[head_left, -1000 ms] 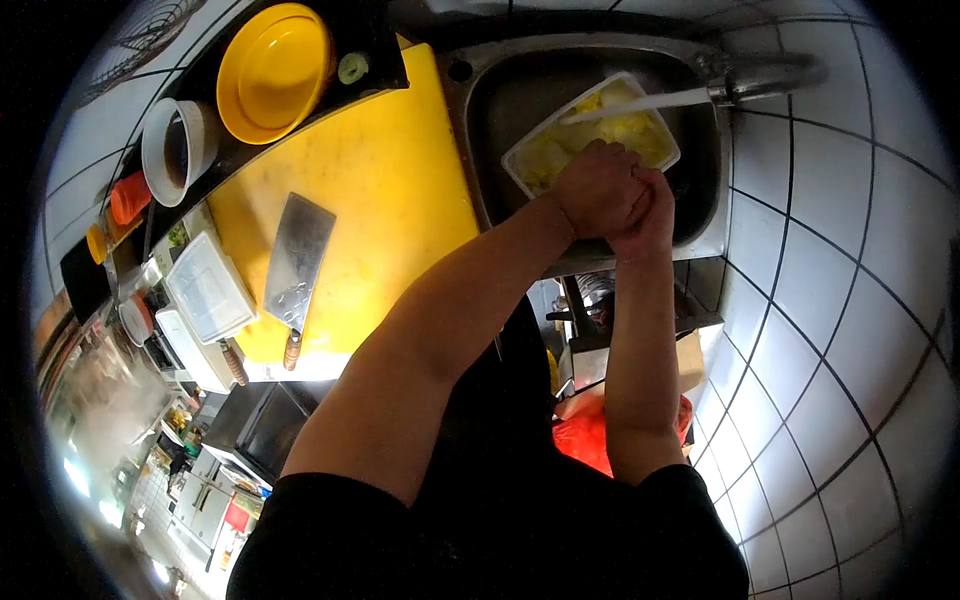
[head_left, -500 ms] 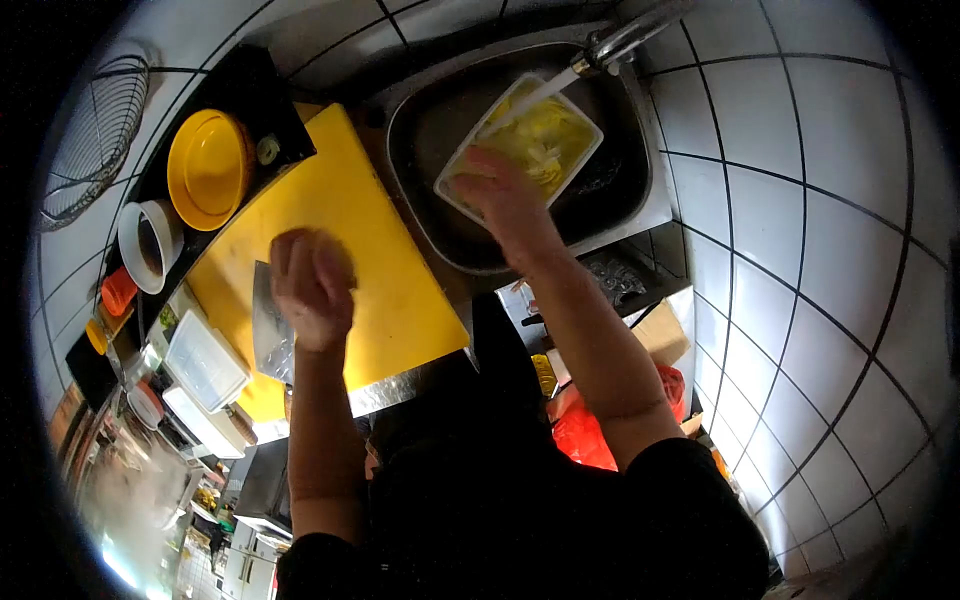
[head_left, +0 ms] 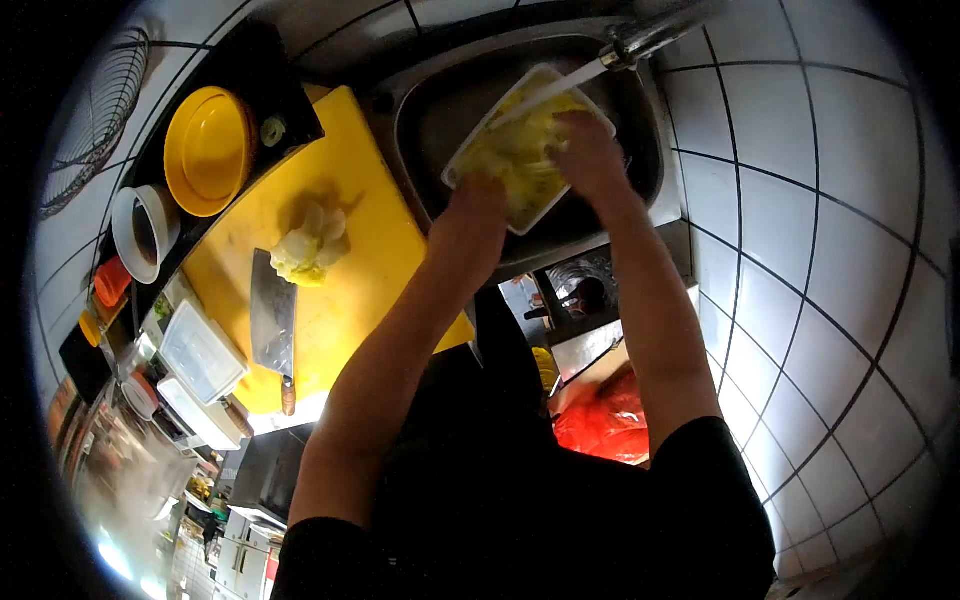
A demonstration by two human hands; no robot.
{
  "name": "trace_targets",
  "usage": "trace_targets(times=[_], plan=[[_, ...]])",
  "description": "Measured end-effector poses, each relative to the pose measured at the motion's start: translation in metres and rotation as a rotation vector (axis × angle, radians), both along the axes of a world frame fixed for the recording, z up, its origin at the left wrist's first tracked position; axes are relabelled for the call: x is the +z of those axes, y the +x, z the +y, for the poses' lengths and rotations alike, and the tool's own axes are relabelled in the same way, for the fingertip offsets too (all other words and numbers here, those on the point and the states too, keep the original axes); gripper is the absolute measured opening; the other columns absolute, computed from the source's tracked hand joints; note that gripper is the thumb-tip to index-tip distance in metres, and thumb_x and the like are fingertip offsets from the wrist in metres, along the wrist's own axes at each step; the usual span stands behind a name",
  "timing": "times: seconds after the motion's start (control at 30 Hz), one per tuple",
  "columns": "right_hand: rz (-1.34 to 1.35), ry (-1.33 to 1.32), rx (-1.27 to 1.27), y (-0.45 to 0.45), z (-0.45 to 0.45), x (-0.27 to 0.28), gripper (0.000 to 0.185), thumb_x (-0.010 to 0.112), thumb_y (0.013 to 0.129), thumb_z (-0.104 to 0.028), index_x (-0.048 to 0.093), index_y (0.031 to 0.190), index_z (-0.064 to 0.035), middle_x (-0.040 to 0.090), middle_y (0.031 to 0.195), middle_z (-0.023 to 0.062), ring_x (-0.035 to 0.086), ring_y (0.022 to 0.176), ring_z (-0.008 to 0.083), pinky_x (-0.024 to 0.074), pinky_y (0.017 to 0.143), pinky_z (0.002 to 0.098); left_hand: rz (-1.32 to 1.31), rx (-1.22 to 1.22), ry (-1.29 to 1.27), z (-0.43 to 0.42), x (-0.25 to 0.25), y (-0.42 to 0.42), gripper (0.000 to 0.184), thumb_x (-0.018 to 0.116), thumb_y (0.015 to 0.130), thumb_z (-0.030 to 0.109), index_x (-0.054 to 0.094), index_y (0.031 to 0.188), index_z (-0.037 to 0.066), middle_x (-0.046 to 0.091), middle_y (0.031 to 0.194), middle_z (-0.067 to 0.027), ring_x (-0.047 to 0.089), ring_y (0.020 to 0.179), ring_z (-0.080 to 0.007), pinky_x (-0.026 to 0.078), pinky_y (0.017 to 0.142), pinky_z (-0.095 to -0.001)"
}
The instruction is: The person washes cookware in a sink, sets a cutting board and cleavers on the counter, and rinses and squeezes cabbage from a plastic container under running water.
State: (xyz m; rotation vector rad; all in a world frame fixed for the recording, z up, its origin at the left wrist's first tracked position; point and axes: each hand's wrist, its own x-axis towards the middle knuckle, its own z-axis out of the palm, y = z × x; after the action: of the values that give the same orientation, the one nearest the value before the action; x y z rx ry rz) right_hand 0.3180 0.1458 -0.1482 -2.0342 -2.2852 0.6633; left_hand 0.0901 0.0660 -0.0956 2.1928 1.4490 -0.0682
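Note:
A white tub (head_left: pixel 455 163) of yellow-green leaves (head_left: pixel 520 150) in water sits tilted in the sink, with tap water (head_left: pixel 560 86) running into it. My left hand (head_left: pixel 470 225) is at the tub's near left edge, its fingertips hidden among the leaves. My right hand (head_left: pixel 592 155) reaches over the tub's right side, its fingers blurred at the leaves. A clump of pale yellow leaves (head_left: pixel 308 246) lies on the yellow cutting board (head_left: pixel 355 310). Beside the clump rests a cleaver (head_left: pixel 272 315) with a wooden handle.
Along the board's far left stand a yellow bowl (head_left: pixel 208 150), a white bowl (head_left: pixel 147 232) and a lidded clear container (head_left: pixel 203 350). The tap (head_left: pixel 640 45) juts over the sink (head_left: pixel 655 165). A red plastic bag (head_left: pixel 605 420) is below, and a wire basket (head_left: pixel 95 125) is at the upper left.
A leaf clump now lies on the board beside the cleaver. My left hand has moved from above the board to the tub, and my right hand has shifted toward the tub's right side.

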Motion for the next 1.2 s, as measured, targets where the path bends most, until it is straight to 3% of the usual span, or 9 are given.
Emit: trace_targets(times=[0.17,0.3,0.43,0.53,0.63,0.87,1.07,1.17,1.2], plan=[[-0.377,-0.136,0.215,-0.044,-0.038,0.006,0.086,0.077,0.082,-0.033,0.032,0.154,-0.0187,0.027,0.155,0.0297,0.038,0.135,0.0538,0.0418,0.108,0.0548,0.211,-0.022,0.137,0.019,-0.084,0.042,0.062,0.062,0.091,0.02,0.041,0.148,0.007,0.035,0.147,-0.0337,0.038,0.135,-0.0504,0.044,0.106,-0.0549],[-0.266,-0.074,0.164,-0.046,-0.044,-0.016,0.084,0.074,0.083,-0.028,0.029,0.155,-0.0204,0.027,0.155,0.028,0.034,0.138,0.0529,0.0391,0.108,0.0595,0.23,0.032,-0.006,0.023,-0.131,0.057,0.063,0.06,0.094,0.025,0.036,0.152,0.019,0.032,0.149,-0.0327,0.042,0.13,-0.0522,0.044,0.102,-0.0596],[-0.314,-0.051,0.193,-0.038,-0.039,-0.059,0.078,0.071,0.085,-0.022,0.033,0.154,-0.0152,0.035,0.15,0.0294,0.042,0.133,0.0495,0.0422,0.106,0.0569,0.01,0.294,0.023,0.029,-0.157,0.057,0.056,0.065,0.09,0.024,0.049,0.143,0.018,0.042,0.144,-0.0277,0.052,0.12,-0.0466,0.048,0.097,-0.0562],[-0.082,-0.151,0.091,-0.038,-0.029,-0.054,0.066,0.069,0.085,-0.017,0.045,0.145,-0.0108,0.045,0.142,0.0292,0.051,0.126,0.0462,0.0466,0.103,0.0523,-0.248,0.328,-0.113,0.05,-0.119,0.045,0.045,0.07,0.083,0.016,0.062,0.126,0.011,0.058,0.129,-0.0244,0.059,0.112,-0.0429,0.051,0.093,-0.0511],[0.261,-0.173,-0.114,-0.035,-0.021,-0.021,0.053,0.067,0.083,-0.012,0.055,0.135,-0.0085,0.058,0.13,0.024,0.058,0.119,0.0419,0.0486,0.101,0.0483,-0.461,0.414,0.02,0.049,-0.143,0.041,0.039,0.075,0.076,0.011,0.068,0.114,0.007,0.066,0.111,-0.0235,0.063,0.105,-0.041,0.052,0.092,-0.0466],[0.715,-0.232,-0.568,-0.048,-0.039,0.051,0.051,0.066,0.085,-0.013,0.058,0.135,-0.0083,0.064,0.128,0.0168,0.062,0.118,0.0319,0.0485,0.102,0.0412,-0.498,0.48,-0.122,0.05,-0.05,0.047,0.037,0.076,0.078,0.012,0.067,0.113,0.003,0.067,0.111,-0.0203,0.066,0.102,-0.0364,0.053,0.09,-0.0432],[1.838,-0.066,-0.873,-0.054,-0.062,0.052,0.058,0.064,0.089,-0.017,0.048,0.143,-0.0054,0.054,0.137,0.0149,0.054,0.124,0.0303,0.0464,0.102,0.0384,-0.595,0.377,-0.061,0.044,-0.001,0.05,0.046,0.078,0.077,0.013,0.062,0.118,0.0,0.064,0.119,-0.022,0.062,0.111,-0.039,0.051,0.095,-0.0445],[1.584,-0.058,-1.135,-0.065,-0.058,0.071,0.053,0.063,0.093,-0.023,0.049,0.141,-0.0055,0.056,0.134,0.0147,0.057,0.121,0.0284,0.0473,0.101,0.0387,-0.642,0.349,-0.019,0.036,0.006,0.057,0.056,0.079,0.076,0.014,0.057,0.126,0.0,0.062,0.122,-0.0226,0.06,0.116,-0.0401,0.049,0.097,-0.0467],[1.265,0.047,-0.924,-0.063,-0.063,0.065,0.052,0.06,0.096,-0.025,0.048,0.143,-0.0063,0.056,0.135,0.0159,0.057,0.121,0.029,0.0479,0.1,0.0392,-0.679,0.377,-0.05,0.035,0.014,0.06,0.058,0.079,0.077,0.015,0.055,0.128,0.0,0.062,0.123,-0.0222,0.06,0.117,-0.0391,0.049,0.098,-0.0466]])
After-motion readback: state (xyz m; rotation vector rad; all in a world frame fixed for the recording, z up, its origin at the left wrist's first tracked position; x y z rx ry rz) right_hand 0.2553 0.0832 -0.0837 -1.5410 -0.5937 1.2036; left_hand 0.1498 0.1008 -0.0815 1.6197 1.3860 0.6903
